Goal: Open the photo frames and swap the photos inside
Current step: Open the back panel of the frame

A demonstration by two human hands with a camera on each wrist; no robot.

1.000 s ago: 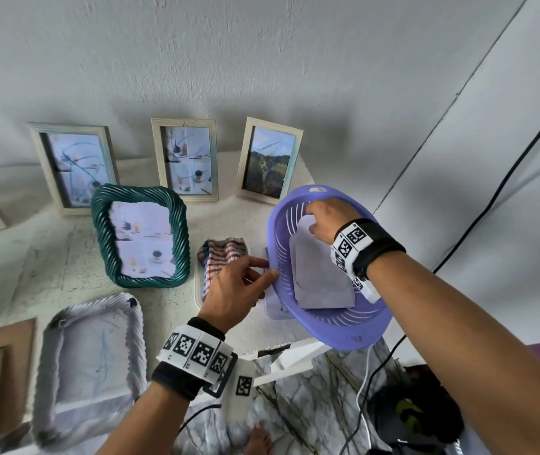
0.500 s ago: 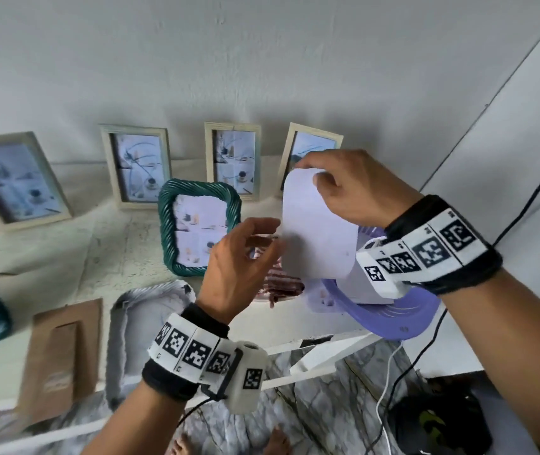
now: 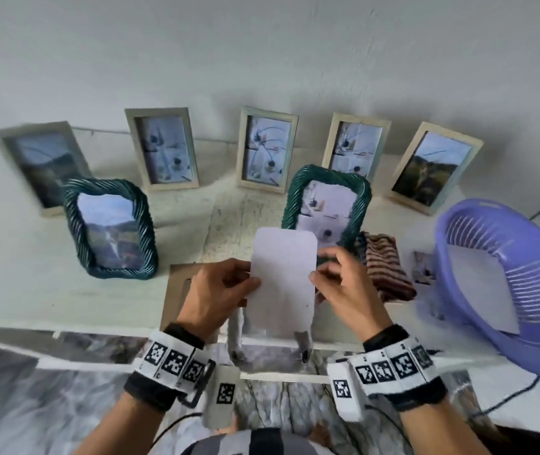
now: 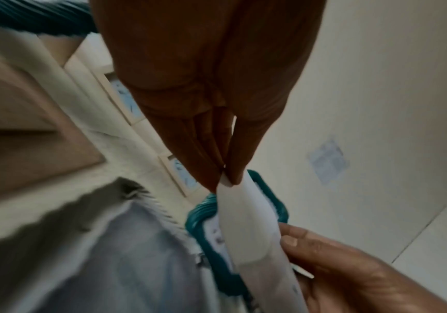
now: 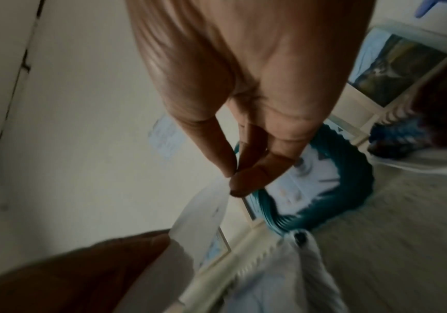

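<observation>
I hold a white photo point(image 3: 283, 277) with rounded corners, blank back toward me, above the table's front edge. My left hand point(image 3: 252, 280) pinches its left edge between thumb and fingers point(image 4: 226, 177). My right hand point(image 3: 316, 274) pinches the right edge point(image 5: 233, 177). Below the photo lies a pale rope-edged frame point(image 3: 237, 326), mostly hidden by it. A brown backing board point(image 3: 176, 290) lies under my left hand. Just behind the photo is a green rope frame point(image 3: 327, 195) with a pale picture in it.
A second green rope frame point(image 3: 111, 224) with a waterfall picture stands at the left. Several wooden frames point(image 3: 267, 149) line the wall. A striped cloth point(image 3: 383, 267), a loose photo point(image 3: 424, 267) and a purple basket point(image 3: 508, 284) holding a sheet lie at the right.
My right hand lifted the photo out of the purple basket and carried it left to the table's middle. My left hand took hold of its left edge. The view swung left.
</observation>
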